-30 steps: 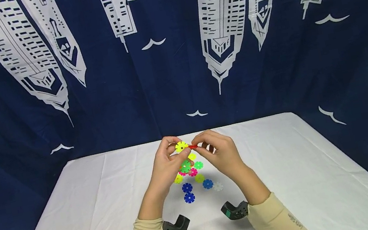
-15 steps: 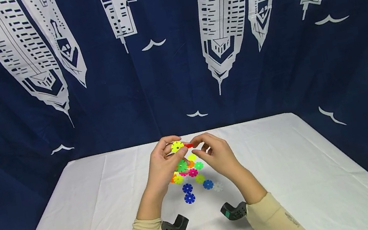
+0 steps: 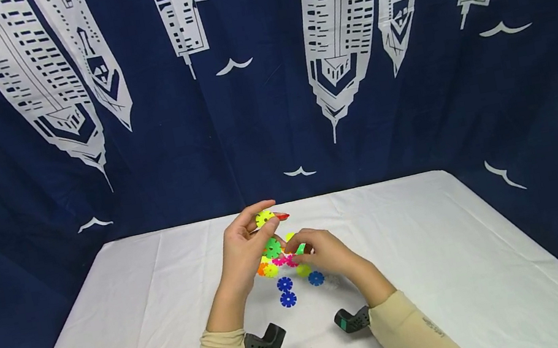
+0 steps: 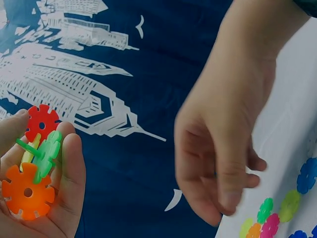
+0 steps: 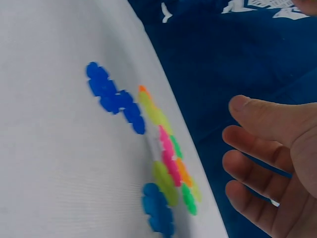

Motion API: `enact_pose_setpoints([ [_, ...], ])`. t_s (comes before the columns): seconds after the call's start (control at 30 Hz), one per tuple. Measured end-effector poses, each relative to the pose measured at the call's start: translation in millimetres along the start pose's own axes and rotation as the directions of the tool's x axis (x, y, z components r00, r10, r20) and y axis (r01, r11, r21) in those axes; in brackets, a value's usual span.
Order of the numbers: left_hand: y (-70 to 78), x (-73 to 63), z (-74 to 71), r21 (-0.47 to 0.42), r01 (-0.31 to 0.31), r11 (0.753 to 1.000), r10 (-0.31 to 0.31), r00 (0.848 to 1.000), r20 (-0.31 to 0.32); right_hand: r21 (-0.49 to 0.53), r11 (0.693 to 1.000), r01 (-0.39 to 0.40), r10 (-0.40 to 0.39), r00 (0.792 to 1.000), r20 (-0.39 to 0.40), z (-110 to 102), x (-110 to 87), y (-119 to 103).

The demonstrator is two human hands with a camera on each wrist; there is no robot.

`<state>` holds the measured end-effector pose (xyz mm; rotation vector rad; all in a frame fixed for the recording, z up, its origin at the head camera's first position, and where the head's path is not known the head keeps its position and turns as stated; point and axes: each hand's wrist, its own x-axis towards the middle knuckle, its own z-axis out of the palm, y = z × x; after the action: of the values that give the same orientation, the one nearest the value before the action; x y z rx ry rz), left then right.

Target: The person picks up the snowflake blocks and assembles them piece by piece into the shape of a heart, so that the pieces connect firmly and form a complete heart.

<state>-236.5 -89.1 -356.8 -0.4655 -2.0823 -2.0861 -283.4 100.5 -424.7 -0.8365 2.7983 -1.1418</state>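
My left hand [image 3: 239,252] holds up a joined cluster of notched plastic discs between thumb and fingers. In the left wrist view the cluster shows a red disc [image 4: 34,119], a green disc [image 4: 48,156], an orange disc [image 4: 16,191] and part of a yellow one. From the head, the yellow disc [image 3: 261,217] faces me and the red one is edge-on. Lower and to the right, my right hand [image 3: 326,249] reaches over loose discs, fingers loosely bent. Nothing sits between its fingers in the right wrist view. It partly covers a green disc [image 3: 300,249] and a pink disc [image 3: 291,261].
Loose discs lie on the white-covered table [image 3: 143,322]: two dark blue discs [image 3: 286,292], a lighter blue disc [image 3: 316,278], a yellow-green disc [image 3: 303,270] and several others under the hands. A dark blue printed curtain [image 3: 267,107] hangs behind the table.
My right hand has let go of the red disc and come down toward the loose discs. My left hand has shifted slightly left, keeping the cluster with the red disc on it.
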Motion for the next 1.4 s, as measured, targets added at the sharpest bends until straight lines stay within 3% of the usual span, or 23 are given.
enact_pose_setpoints([
  [0.23,0.1,0.3,-0.1,-0.008,0.004,1.0,-0.004,1.0,0.005,-0.017,0.996,0.083,-0.081,0.991,0.105,17,-0.8,7],
  [0.63,-0.7,1.1,0.6,-0.054,0.011,0.998,-0.009,0.999,0.042,-0.093,0.992,0.083,-0.064,0.978,0.196,31,-1.7,10],
  [1.03,-0.1,0.9,0.0,-0.043,0.018,0.999,-0.016,0.998,0.062,-0.174,0.98,0.096,-0.062,0.979,0.193,34,-1.0,10],
  [1.4,-0.8,0.2,-0.1,-0.033,0.019,0.999,-0.017,0.998,0.062,-0.173,0.981,0.087,-0.056,0.983,0.175,34,-1.7,10],
])
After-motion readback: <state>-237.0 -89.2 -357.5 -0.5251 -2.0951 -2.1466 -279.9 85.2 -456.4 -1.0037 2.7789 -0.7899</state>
